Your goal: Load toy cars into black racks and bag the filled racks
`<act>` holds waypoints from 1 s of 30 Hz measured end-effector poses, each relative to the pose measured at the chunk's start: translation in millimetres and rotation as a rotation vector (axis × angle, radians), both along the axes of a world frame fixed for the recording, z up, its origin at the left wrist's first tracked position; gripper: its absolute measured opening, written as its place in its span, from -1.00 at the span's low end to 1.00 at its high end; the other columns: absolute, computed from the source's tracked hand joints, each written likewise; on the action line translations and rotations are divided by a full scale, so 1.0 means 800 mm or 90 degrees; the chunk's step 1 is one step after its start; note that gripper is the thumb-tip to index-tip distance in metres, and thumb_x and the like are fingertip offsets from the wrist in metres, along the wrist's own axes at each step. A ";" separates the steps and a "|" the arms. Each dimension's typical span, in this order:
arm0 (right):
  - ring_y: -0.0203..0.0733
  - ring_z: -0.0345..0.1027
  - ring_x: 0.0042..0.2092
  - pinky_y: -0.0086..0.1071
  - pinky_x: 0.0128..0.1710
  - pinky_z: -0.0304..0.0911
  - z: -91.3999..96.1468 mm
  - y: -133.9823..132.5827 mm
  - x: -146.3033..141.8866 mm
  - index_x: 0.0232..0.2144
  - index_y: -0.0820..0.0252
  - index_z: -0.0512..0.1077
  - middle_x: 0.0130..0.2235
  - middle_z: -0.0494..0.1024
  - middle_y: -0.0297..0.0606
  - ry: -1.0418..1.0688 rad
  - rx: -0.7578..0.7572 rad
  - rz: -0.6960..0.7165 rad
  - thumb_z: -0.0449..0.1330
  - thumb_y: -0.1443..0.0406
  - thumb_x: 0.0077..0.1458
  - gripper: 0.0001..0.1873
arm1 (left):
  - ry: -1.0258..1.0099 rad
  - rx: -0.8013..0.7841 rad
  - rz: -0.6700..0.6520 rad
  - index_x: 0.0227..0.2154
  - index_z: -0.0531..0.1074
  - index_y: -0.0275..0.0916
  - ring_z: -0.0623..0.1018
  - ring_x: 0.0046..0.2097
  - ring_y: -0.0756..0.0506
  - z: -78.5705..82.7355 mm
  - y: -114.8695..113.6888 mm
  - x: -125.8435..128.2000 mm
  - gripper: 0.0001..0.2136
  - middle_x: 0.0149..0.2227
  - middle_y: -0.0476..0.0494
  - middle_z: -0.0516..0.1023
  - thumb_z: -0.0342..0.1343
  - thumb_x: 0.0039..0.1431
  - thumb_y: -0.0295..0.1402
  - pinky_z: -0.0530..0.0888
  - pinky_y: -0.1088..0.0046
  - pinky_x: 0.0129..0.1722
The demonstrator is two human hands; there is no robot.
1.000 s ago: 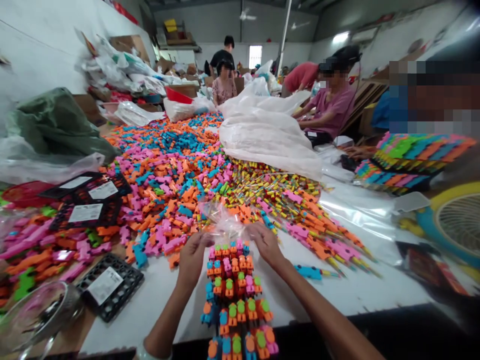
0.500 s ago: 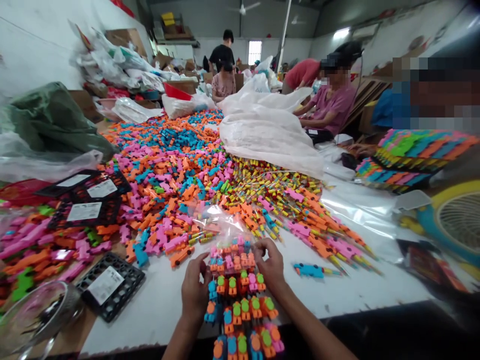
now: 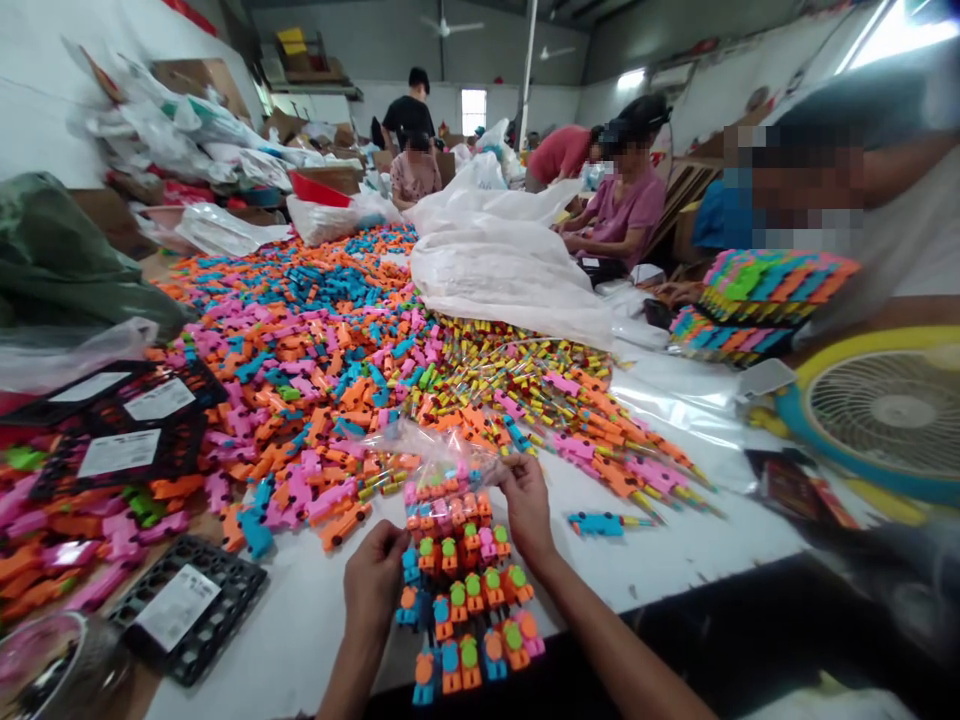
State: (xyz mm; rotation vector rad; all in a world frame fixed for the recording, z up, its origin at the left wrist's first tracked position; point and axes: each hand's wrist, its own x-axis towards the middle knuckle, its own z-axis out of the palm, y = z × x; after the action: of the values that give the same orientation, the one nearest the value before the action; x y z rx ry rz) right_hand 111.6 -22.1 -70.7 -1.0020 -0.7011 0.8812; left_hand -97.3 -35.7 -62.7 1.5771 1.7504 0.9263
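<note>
Between my hands is a block of small toy cars (image 3: 469, 595) in orange, blue, green and pink, set in rows. A clear plastic bag (image 3: 450, 445) covers its far end. My right hand (image 3: 527, 510) pinches the bag's edge at the far right corner of the block. My left hand (image 3: 373, 572) is closed at the block's left side, thumb and forefinger together on what looks like the bag's edge. Whatever lies under the block is hidden.
A big heap of loose toy cars (image 3: 300, 370) covers the table beyond, beside yellow-ended pencils (image 3: 510, 370). Black trays (image 3: 191, 610) with white labels lie left. A blue pencil with a car (image 3: 600, 523) and a fan (image 3: 892, 410) are right. Several people sit or stand farther back.
The view has turned slightly right. My right hand has moved up along the bag's edge, and my left hand sits a little lower beside the block.
</note>
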 end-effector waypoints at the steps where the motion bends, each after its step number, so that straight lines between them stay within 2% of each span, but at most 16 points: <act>1: -0.27 0.32 -0.38 -0.36 -0.30 0.29 -0.001 0.001 0.001 -0.28 0.12 0.30 -0.43 0.41 -0.42 -0.004 0.000 -0.003 0.17 0.24 0.09 -0.85 | 0.005 0.012 0.009 -0.57 0.38 -0.19 0.38 -0.48 -0.05 0.002 0.002 -0.001 -0.78 -0.55 0.01 0.41 0.02 -0.03 -0.15 0.31 0.47 -0.49; 4: -0.27 0.31 -0.33 -0.34 -0.25 0.28 -0.003 -0.001 0.005 -0.21 0.12 0.38 -0.34 0.43 -0.36 -0.085 0.001 0.011 0.12 0.23 0.14 -0.83 | 0.017 0.090 0.025 -0.23 0.46 -0.17 0.44 -0.40 -0.06 0.004 0.007 -0.003 -0.68 -0.22 -0.11 0.52 0.00 0.02 -0.14 0.43 0.35 -0.32; 6: -0.23 0.32 -0.23 -0.31 -0.15 0.26 -0.001 -0.004 0.006 -0.24 0.15 0.42 -0.25 0.44 -0.30 -0.160 0.000 0.035 0.10 0.21 0.15 -0.81 | 0.025 0.166 0.011 -0.14 0.45 -0.15 0.49 -0.30 -0.09 0.003 0.008 -0.003 -0.65 -0.10 -0.17 0.50 -0.01 0.06 -0.15 0.46 0.30 -0.21; 9: -0.22 0.29 -0.18 -0.33 -0.11 0.23 0.003 -0.004 0.003 -0.30 0.19 0.40 -0.26 0.40 -0.29 -0.195 -0.012 0.036 0.18 0.18 0.08 -0.80 | 0.027 0.226 -0.034 -0.23 0.49 -0.16 0.51 -0.13 -0.13 0.000 0.007 -0.001 -0.71 -0.14 -0.16 0.54 -0.04 0.12 -0.17 0.45 0.30 -0.11; 13: -0.30 0.17 -0.38 -0.42 -0.34 0.18 0.003 0.007 -0.006 -0.44 0.15 0.22 -0.43 0.26 -0.43 -0.223 -0.096 -0.049 0.16 0.15 0.09 -0.77 | 0.027 0.143 -0.050 -0.26 0.46 -0.17 0.49 -0.30 -0.07 -0.005 0.007 0.006 -0.75 -0.35 -0.06 0.53 -0.06 0.14 -0.21 0.45 0.39 -0.24; 15: -0.30 0.14 -0.39 -0.43 -0.36 0.15 -0.002 0.013 -0.007 -0.45 0.13 0.17 -0.44 0.24 -0.43 -0.281 -0.142 -0.088 0.10 0.20 0.11 -0.80 | 0.033 0.126 -0.031 -0.28 0.44 -0.18 0.47 -0.32 -0.07 -0.009 0.010 0.009 -0.76 -0.38 -0.05 0.50 -0.07 0.10 -0.25 0.43 0.41 -0.28; 17: -0.29 0.14 -0.39 -0.43 -0.36 0.13 -0.009 0.017 -0.006 -0.42 0.14 0.20 -0.43 0.26 -0.43 -0.328 -0.166 -0.087 0.08 0.25 0.10 -0.88 | 0.043 0.119 -0.014 -0.30 0.41 -0.19 0.46 -0.31 -0.08 -0.013 0.013 0.011 -0.78 -0.37 -0.06 0.49 -0.06 0.04 -0.29 0.42 0.41 -0.29; 21: -0.25 0.19 -0.34 -0.40 -0.32 0.11 -0.015 0.013 0.001 -0.37 0.16 0.31 -0.38 0.34 -0.37 -0.392 -0.167 -0.005 0.09 0.28 0.06 -0.93 | 0.063 0.064 -0.013 -0.30 0.40 -0.18 0.48 -0.34 -0.11 -0.012 0.013 0.011 -0.78 -0.41 -0.04 0.51 0.00 -0.02 -0.27 0.41 0.41 -0.35; 23: -0.22 0.22 -0.28 -0.39 -0.27 0.12 -0.013 0.007 0.004 -0.43 0.17 0.35 -0.34 0.40 -0.33 -0.425 -0.156 0.047 0.09 0.32 0.04 -0.94 | 0.066 0.026 -0.043 -0.30 0.43 -0.16 0.52 -0.33 -0.13 -0.007 0.011 0.013 -0.77 -0.40 -0.05 0.56 0.03 -0.03 -0.23 0.43 0.39 -0.34; 25: -0.21 0.24 -0.31 -0.39 -0.28 0.13 -0.007 0.001 0.005 -0.50 0.17 0.39 -0.38 0.44 -0.33 -0.448 -0.150 0.102 0.11 0.35 0.00 -0.92 | 0.070 0.000 -0.068 -0.30 0.45 -0.15 0.55 -0.26 -0.18 -0.001 0.008 0.015 -0.76 -0.32 -0.10 0.60 0.04 -0.04 -0.22 0.45 0.35 -0.28; 28: -0.21 0.28 -0.37 -0.40 -0.32 0.16 0.000 -0.012 0.003 -0.51 0.16 0.45 -0.43 0.49 -0.34 -0.465 -0.152 0.200 0.13 0.36 -0.04 -0.91 | 0.081 -0.024 -0.049 -0.33 0.47 -0.15 0.56 -0.28 -0.21 0.000 -0.006 0.018 -0.76 -0.31 -0.16 0.61 0.04 -0.07 -0.21 0.46 0.34 -0.34; 30: -0.19 0.31 -0.33 -0.39 -0.30 0.19 0.002 -0.027 0.002 -0.44 0.16 0.49 -0.39 0.51 -0.32 -0.466 -0.157 0.251 0.12 0.35 -0.02 -0.87 | 0.072 -0.010 -0.029 -0.34 0.47 -0.15 0.55 -0.33 -0.20 -0.006 -0.024 0.020 -0.76 -0.32 -0.16 0.60 0.05 -0.08 -0.21 0.47 0.33 -0.40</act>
State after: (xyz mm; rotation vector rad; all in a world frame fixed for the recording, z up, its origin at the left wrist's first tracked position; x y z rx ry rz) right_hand 113.2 -43.9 -68.7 -1.4573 -1.4720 0.9512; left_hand -81.5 -54.9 -67.1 1.6821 1.7858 0.8134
